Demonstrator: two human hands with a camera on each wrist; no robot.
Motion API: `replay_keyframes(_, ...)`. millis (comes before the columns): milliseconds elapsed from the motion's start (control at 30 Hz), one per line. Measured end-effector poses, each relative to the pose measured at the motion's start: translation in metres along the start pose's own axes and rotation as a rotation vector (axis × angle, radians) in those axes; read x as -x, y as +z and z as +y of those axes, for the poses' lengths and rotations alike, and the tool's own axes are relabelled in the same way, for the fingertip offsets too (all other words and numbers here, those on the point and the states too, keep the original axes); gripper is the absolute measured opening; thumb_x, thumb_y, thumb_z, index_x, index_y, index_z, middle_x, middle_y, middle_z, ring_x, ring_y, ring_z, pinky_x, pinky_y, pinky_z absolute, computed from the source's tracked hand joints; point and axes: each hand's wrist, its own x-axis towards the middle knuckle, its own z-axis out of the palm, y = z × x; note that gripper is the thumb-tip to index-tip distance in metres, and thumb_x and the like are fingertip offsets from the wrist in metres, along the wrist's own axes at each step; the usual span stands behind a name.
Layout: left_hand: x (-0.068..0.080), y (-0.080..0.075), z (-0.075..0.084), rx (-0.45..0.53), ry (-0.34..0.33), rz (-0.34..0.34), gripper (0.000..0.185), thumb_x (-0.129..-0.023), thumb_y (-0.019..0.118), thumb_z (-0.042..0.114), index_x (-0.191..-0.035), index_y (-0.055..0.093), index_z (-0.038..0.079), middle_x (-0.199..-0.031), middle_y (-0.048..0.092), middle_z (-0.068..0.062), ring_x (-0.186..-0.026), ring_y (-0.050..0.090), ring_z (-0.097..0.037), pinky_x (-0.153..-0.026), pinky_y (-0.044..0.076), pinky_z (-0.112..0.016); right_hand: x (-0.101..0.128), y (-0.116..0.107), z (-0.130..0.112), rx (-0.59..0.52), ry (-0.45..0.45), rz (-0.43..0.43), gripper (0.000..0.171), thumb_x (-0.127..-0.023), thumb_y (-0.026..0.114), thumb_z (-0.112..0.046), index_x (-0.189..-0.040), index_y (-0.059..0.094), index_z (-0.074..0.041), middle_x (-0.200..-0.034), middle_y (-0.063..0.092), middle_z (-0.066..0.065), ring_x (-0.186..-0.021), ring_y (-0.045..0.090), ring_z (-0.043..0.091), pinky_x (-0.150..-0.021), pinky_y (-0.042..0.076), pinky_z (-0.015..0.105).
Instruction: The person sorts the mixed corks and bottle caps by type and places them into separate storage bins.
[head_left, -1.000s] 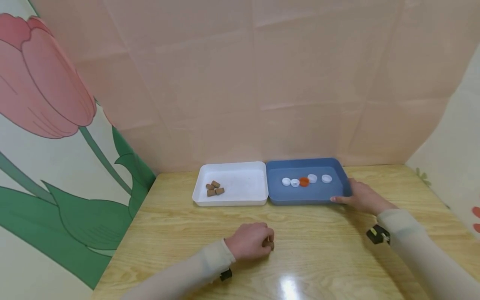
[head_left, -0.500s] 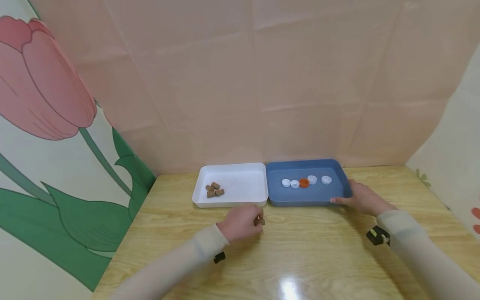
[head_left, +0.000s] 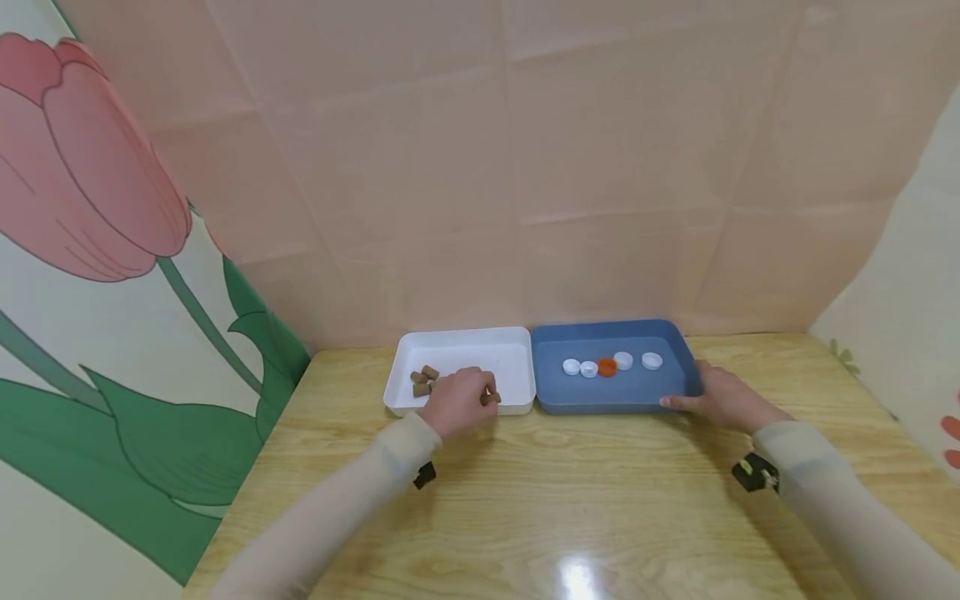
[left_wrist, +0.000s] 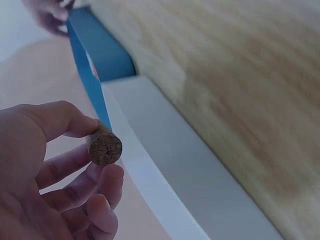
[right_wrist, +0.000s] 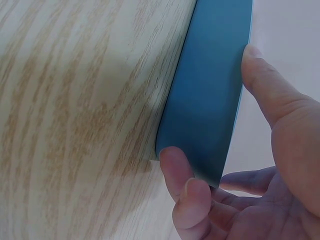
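Note:
My left hand (head_left: 459, 402) is over the front edge of the white tray (head_left: 513, 354). Between thumb and fingers it pinches a cork (left_wrist: 106, 147), whose round end faces the left wrist camera. Several other corks (head_left: 422, 389) lie in the tray's left part, partly hidden by the hand. My right hand (head_left: 726, 398) grips the front right corner of the blue tray (right_wrist: 205, 90), thumb at the rim and fingers around the corner. Inside that tray sit several white caps (head_left: 652, 361) and one orange cap (head_left: 607, 367).
The two trays stand side by side, touching, on a wood-grain table (head_left: 600, 492). A pink-beige sheet (head_left: 510, 167) rises right behind them. A wall with a painted tulip (head_left: 112, 167) borders the left, and a pale wall (head_left: 900, 308) the right.
My left hand has moved away from me and to the left with the cork, from the table in front of the trays to above the white tray. My right hand has stayed in place.

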Motion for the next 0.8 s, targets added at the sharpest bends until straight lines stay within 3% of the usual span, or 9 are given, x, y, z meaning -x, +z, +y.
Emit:
replay_keyframes(367,-0.024,-0.009,-0.022,0.009,-0.098,0.031,0.006,-0.092,0.065,0.021,-0.091,0.071,0.019,-0.090,0.067,0.003,-0.069,0.055,-0.010,-0.055,0.045,-0.031,0.001,-0.001,-0.001,-0.007,0.010,-0.003,0.114,-0.088,0.068,-0.058,-0.142,0.016,0.027,-0.140,0.026,0.052,-0.127,0.030,0.067,-0.103,0.030,0.071)
replay_keyframes(533,-0.034,-0.010,-0.031,0.070,-0.126,0.021,0.007,-0.093,0.065,0.018,-0.091,0.071,0.015,-0.091,0.071,0.001,-0.061,0.056,-0.012,-0.054,0.045,-0.031,0.001,-0.001,-0.001,-0.007,0.019,-0.002,0.115,-0.088,0.068,-0.059,-0.143,0.015,0.027,-0.140,0.025,0.053,-0.128,0.030,0.067,-0.104,0.029,0.071)
replay_keyframes(800,-0.045,-0.010,-0.053,0.082,-0.251,-0.007,0.008,-0.089,0.070,0.021,-0.093,0.071,0.015,-0.090,0.072,0.001,-0.066,0.058,-0.013,-0.061,0.048,-0.034,0.000,0.000,-0.001,-0.005,0.012,-0.003,0.115,-0.088,0.068,-0.059,-0.143,0.016,0.026,-0.140,0.026,0.052,-0.128,0.031,0.066,-0.103,0.030,0.071)
